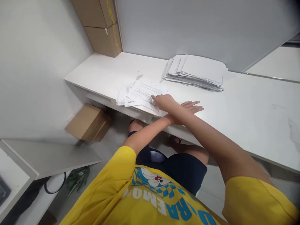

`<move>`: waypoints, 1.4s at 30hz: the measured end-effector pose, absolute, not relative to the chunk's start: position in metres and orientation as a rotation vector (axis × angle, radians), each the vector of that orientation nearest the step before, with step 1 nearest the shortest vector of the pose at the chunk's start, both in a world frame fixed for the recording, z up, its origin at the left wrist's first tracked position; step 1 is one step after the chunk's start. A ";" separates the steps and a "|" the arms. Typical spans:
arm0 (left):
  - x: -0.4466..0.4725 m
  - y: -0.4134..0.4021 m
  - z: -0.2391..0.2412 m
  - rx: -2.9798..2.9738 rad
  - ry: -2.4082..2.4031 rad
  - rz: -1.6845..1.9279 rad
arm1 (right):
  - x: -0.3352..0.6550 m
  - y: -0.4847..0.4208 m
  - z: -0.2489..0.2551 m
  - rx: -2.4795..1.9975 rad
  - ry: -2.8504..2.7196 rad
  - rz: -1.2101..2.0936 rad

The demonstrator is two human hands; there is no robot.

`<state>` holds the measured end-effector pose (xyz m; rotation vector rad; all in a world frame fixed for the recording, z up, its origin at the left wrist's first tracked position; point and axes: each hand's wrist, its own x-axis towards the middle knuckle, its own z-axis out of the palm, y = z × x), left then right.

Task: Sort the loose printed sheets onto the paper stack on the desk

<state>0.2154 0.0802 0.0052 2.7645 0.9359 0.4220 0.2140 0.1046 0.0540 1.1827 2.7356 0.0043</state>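
**White desk, arms crossed over the loose sheets**

White desk [246, 106] fills the view, with a grey partition [199, 28] closing off its far side. My arms cross over the near edge. My right hand [165, 102] lies palm down, fingers loose, on the loose sheets [140, 92], clasping nothing. My left hand [191, 107] lies flat on the bare desk just beside it, fingers spread and straight; its palm and wrist are hidden under my right forearm.

The sheets fan out beyond my right fingertips and overhang the desk edge a little. Their print is too small to read, and I cannot count them. Further out from both hands, well apart, sits a taller paper stack [197, 72] against the partition.

Past my left hand the desk runs bare and wide. Beyond the loose sheets it ends near stacked cardboard boxes [103, 28], cut off by the top of the frame. Below that end, a brown carton [87, 123] stands on the floor, and my knees are partly hidden under the desk.
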 end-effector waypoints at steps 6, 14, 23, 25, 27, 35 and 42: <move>0.205 0.031 -0.002 2.699 1.046 0.539 | 0.199 0.076 0.048 1.532 2.604 -0.081; 0.105 -0.094 -0.041 2.381 1.376 0.763 | 0.244 0.059 0.042 1.551 2.623 -0.002; 0.018 0.010 0.003 2.232 1.873 0.937 | 0.255 0.049 0.013 1.953 2.673 -0.028; 0.008 0.045 0.009 2.273 1.848 0.774 | 0.255 0.044 0.005 1.963 2.722 0.006; 0.001 0.068 0.011 2.319 1.739 0.568 | 0.255 0.041 0.000 1.931 2.769 0.003; -0.010 0.075 0.016 2.639 1.562 0.326 | 0.257 0.040 -0.007 1.819 2.977 -0.119; -0.011 0.057 0.032 2.660 1.562 0.373 | 0.257 0.049 -0.009 1.691 3.170 -0.285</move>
